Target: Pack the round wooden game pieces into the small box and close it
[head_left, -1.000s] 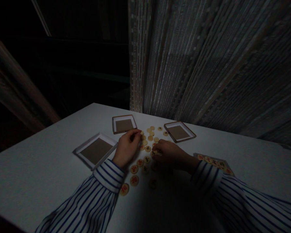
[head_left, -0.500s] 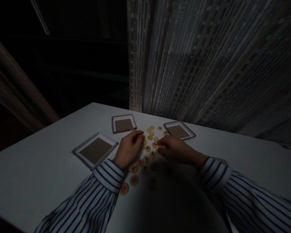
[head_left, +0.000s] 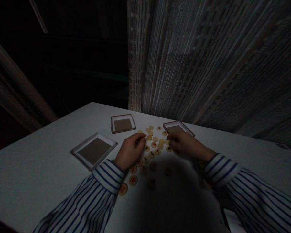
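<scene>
White worktop (head_left: 48, 145), three shallow boxes (head_left: 94, 151) on it, left hand (head_left: 129, 151) and right hand (head_left: 189, 145) both curled, whether either grips anything I cannot tell, xiangqi pieces (head_left: 154, 145) scattered between the hands and nearer the wearer

The room is very dim. A white counter (head_left: 50, 145) spreads from 9 through 6 to 3 o'clock, darkened by a broad shadow (head_left: 177, 200) at 5 o'clock. Striped, flecked curtain (head_left: 165, 58) hangs in folds at 1 to 2 o'clock, beyond the counter's far edge. A brownish drape (head_left: 12, 84) slants at 9 o'clock. A thin pale strip (head_left: 38, 16) crosses near-blackness at 10 o'clock.
</scene>
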The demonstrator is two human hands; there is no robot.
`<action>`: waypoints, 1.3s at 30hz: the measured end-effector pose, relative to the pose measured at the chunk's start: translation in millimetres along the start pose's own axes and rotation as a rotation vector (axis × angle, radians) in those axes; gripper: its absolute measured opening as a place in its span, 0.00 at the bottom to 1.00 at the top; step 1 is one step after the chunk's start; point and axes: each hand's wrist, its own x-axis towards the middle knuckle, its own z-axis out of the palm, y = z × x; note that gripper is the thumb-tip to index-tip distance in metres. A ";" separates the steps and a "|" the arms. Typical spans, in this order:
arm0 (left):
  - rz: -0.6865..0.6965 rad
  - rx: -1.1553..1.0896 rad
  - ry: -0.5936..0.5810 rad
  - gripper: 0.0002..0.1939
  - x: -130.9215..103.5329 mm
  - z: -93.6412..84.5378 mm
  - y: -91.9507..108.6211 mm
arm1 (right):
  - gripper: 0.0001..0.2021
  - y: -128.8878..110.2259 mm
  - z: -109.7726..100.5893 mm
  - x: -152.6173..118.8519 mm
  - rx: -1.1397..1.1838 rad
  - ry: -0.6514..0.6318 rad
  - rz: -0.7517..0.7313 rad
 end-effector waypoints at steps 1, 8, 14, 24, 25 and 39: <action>0.005 0.011 -0.009 0.14 -0.1 0.5 -0.1 | 0.14 -0.5 -0.9 -0.4 -0.009 -0.009 -0.002; 0.045 0.071 -0.041 0.13 0.0 1.2 0.8 | 0.12 0.3 1.6 2.9 -0.136 -0.058 -0.016; 0.073 0.115 -0.053 0.13 -1.0 0.7 4.2 | 0.13 2.7 7.0 10.2 -0.257 -0.092 0.001; 0.100 0.133 -0.049 0.11 -2.6 2.2 8.4 | 0.15 -1.9 6.0 12.8 -0.368 -0.124 0.030; 0.103 0.129 -0.051 0.11 -2.7 2.3 8.4 | 0.15 -1.7 6.1 12.8 -0.372 -0.125 0.031; 0.120 0.149 -0.056 0.11 -3.1 3.3 9.4 | 0.12 2.3 7.7 15.4 -0.289 -0.079 0.043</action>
